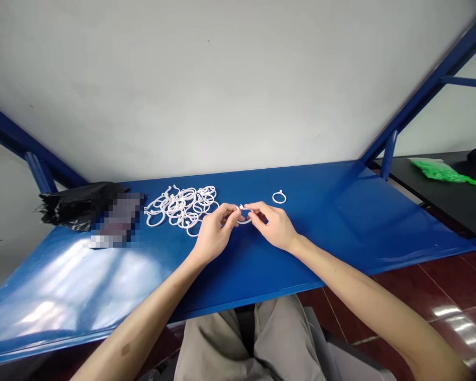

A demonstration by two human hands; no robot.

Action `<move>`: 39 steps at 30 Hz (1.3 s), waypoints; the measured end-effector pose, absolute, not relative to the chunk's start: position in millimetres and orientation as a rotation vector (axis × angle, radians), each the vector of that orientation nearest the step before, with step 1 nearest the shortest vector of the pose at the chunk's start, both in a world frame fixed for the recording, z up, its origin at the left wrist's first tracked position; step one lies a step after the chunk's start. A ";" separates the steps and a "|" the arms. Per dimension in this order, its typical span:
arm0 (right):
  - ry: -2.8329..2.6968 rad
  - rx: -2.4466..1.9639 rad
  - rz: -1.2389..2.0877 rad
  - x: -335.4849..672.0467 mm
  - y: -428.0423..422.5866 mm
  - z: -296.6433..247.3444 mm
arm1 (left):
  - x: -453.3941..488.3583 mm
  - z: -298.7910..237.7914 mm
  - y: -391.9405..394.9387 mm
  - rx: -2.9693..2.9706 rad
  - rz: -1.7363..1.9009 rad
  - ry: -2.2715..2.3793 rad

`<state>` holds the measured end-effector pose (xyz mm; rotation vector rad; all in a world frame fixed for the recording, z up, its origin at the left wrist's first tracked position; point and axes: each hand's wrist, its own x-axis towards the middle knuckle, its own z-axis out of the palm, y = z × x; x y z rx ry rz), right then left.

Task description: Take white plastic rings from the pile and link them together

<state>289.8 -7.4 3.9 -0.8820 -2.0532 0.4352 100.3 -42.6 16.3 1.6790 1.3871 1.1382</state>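
A white plastic curtain ring (244, 222) is held between my two hands over the blue table. My left hand (218, 228) pinches its left side between thumb and fingertips. On the opposite side, the fingers of my right hand (274, 226) are closed on it near the small ends at the top. My fingers cover parts of the ring, so I cannot tell whether its ends are joined. Left of my hands lies a loose pile of similar white rings (178, 209), several of them with ends apart. A single ring (278, 198) lies by itself beyond my right hand, looking closed.
The blue table (325, 211) backs onto a pale wall panel with blue frame bars on both sides. At the left lie a black plastic bag (79, 203) and a blurred-out flat item (117, 219). A green bag (444, 170) rests on a dark table at right.
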 end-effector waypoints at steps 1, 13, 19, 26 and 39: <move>-2.064 -0.867 0.424 289.3 -7.5 3.2 | 100.0 14.9 -41.7 1.663 1.133 1.379; -2.144 -0.706 0.272 289.0 -8.4 -3.0 | 95.3 10.9 -43.7 1.835 1.097 1.360; -2.183 -0.732 0.310 290.1 -10.6 -3.0 | 94.2 9.5 -44.6 1.900 1.058 1.369; -2.305 -0.693 0.240 288.5 -8.2 -6.6 | 89.5 7.1 -40.4 2.056 1.002 1.349; -1.936 -1.582 0.157 357.6 56.5 1.5 | 34.9 -15.2 -2.4 2.552 0.901 2.140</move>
